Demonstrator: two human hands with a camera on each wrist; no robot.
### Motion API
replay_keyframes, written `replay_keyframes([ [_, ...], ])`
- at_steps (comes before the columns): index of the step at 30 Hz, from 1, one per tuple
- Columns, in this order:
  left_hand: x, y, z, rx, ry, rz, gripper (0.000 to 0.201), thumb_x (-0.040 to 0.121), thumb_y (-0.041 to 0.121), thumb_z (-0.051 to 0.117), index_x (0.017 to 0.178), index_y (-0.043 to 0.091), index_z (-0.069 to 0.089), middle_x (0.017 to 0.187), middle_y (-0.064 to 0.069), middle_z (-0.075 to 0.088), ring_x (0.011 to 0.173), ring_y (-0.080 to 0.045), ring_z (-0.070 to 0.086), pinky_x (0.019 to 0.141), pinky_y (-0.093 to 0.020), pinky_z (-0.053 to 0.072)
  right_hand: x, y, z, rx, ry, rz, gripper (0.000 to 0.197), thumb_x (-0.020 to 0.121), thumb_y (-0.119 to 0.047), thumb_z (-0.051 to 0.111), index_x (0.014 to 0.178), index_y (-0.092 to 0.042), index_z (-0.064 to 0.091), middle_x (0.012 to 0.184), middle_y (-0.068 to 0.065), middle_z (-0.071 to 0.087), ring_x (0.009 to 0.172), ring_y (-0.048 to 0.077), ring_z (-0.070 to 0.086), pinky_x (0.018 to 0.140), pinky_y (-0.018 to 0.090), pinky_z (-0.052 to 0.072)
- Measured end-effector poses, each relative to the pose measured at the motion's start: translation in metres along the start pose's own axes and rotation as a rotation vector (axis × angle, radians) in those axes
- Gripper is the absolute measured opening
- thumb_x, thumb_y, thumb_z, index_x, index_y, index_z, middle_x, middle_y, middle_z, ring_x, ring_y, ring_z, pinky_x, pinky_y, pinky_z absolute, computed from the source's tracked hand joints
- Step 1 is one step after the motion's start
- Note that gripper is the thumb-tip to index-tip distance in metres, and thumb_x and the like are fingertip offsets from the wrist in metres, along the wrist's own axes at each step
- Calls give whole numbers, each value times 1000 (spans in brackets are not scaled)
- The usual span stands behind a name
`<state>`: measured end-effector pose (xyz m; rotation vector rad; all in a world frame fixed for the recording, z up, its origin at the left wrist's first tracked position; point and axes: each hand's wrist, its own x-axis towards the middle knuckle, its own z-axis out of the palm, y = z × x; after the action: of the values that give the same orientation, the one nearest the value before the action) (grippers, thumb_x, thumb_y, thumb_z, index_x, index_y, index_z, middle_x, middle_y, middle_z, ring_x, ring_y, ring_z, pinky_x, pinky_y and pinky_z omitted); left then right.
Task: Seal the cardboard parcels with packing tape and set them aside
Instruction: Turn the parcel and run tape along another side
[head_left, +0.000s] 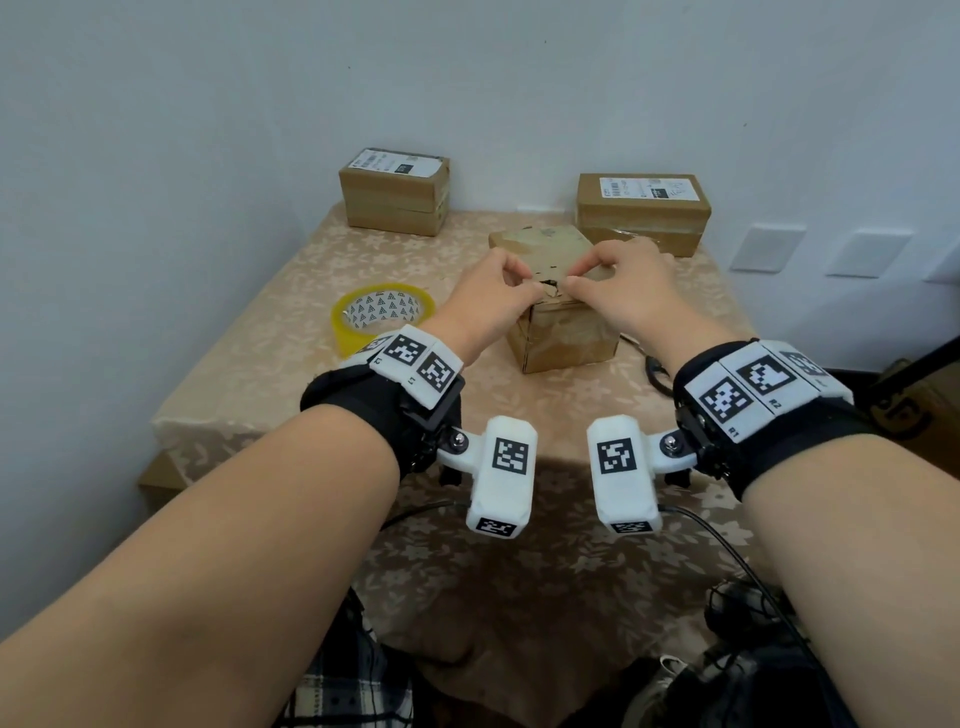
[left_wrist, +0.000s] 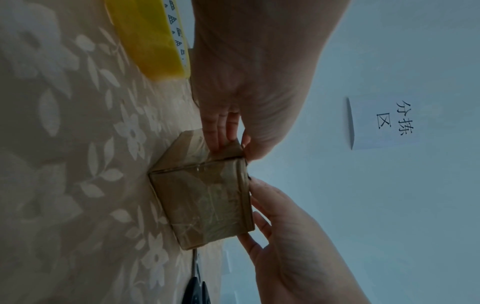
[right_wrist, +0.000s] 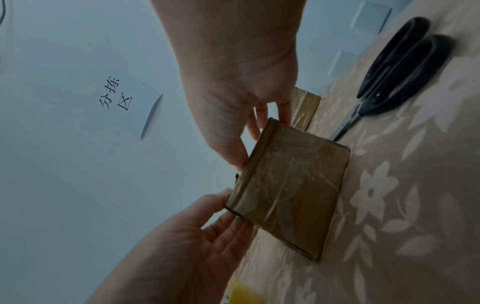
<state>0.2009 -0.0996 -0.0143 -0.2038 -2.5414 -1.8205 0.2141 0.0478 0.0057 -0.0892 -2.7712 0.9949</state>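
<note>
A small brown cardboard box (head_left: 563, 322) stands in the middle of the table, its sides glossy with clear tape (right_wrist: 288, 193). My left hand (head_left: 524, 283) and right hand (head_left: 576, 278) meet at its near top edge. Each one pinches the top flaps with curled fingers, on either side of a small dark gap. In the left wrist view my left hand (left_wrist: 233, 142) grips the box's top corner (left_wrist: 207, 201), thumb on top and fingers down the side. A yellow roll of packing tape (head_left: 382, 312) lies flat to the left of the box, untouched.
Two labelled cardboard parcels stand at the back, one at the left (head_left: 395, 192) and one at the right (head_left: 644, 213). Black-handled scissors (right_wrist: 397, 67) lie right of the box. A floral cloth (head_left: 291, 374) covers the table. A paper sign (left_wrist: 384, 123) hangs on the wall.
</note>
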Motion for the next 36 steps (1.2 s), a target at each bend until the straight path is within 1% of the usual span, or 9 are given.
replay_keyframes([
  [5, 2, -1, -1, 69, 32, 39, 9, 89, 16, 59, 96, 16, 53, 87, -1, 53, 79, -14, 52, 71, -23, 44, 2, 2, 0, -10, -5, -28, 7, 85, -37, 64, 90, -34, 69, 130, 8, 48, 129, 32, 33, 100, 33, 28],
  [10, 0, 1, -7, 144, 5, 96, 8, 90, 14, 57, 98, 15, 58, 81, 3, 55, 81, -15, 55, 78, -29, 47, 1, 3, -1, -15, -6, -60, 7, 81, -41, 67, 75, -39, 64, 121, 8, 56, 124, 32, 39, 99, 36, 32],
  [12, -1, 1, -10, 173, -7, 131, 11, 91, 13, 56, 101, 14, 61, 82, 5, 55, 79, -10, 55, 78, -26, 47, -2, 1, -3, -61, -4, -69, 2, 85, -40, 64, 84, -38, 66, 123, 8, 54, 124, 32, 36, 98, 36, 31],
  [15, -2, 1, -17, 281, -16, 211, 17, 94, 17, 52, 107, 17, 63, 103, -2, 56, 83, -7, 55, 72, -15, 40, -7, -5, -3, -107, 27, -181, 20, 92, -37, 56, 107, -31, 68, 126, 5, 50, 126, 27, 32, 98, 34, 28],
  [19, -7, 1, -23, 413, -17, 275, 17, 94, 18, 53, 108, 15, 63, 112, -4, 57, 84, -9, 54, 64, -6, 37, -8, -13, 6, -164, -34, -244, 23, 93, -31, 54, 112, -29, 67, 123, 4, 52, 123, 28, 35, 102, 38, 30],
  [24, -13, 1, -26, 492, -86, 308, 23, 95, 18, 51, 113, 14, 65, 111, -2, 58, 89, -11, 54, 70, -13, 33, -1, -14, 14, -241, -50, -207, 22, 92, -33, 52, 106, -29, 68, 116, 6, 54, 118, 30, 41, 101, 40, 32],
  [29, -9, 2, -24, 479, -94, 307, 23, 95, 22, 52, 112, 13, 66, 109, -5, 62, 88, -12, 55, 82, -27, 45, 0, -15, 14, -267, 7, -220, 23, 98, -31, 47, 103, -20, 67, 102, 4, 52, 109, 31, 47, 90, 39, 40],
  [33, -6, 3, -20, 544, -101, 294, 28, 98, 26, 48, 120, 17, 62, 107, -1, 45, 89, -13, 47, 87, -24, 38, 0, -16, 17, -180, 33, -70, 21, 97, -26, 47, 115, -21, 56, 127, 7, 46, 124, 29, 38, 102, 40, 33],
  [36, -3, 6, -16, 597, -132, 281, 30, 99, 26, 44, 124, 19, 58, 104, 0, 34, 92, -13, 43, 90, -24, 36, 2, -14, 15, -80, -36, -43, 26, 94, -20, 51, 119, -18, 53, 129, 9, 43, 126, 30, 36, 103, 37, 34],
])
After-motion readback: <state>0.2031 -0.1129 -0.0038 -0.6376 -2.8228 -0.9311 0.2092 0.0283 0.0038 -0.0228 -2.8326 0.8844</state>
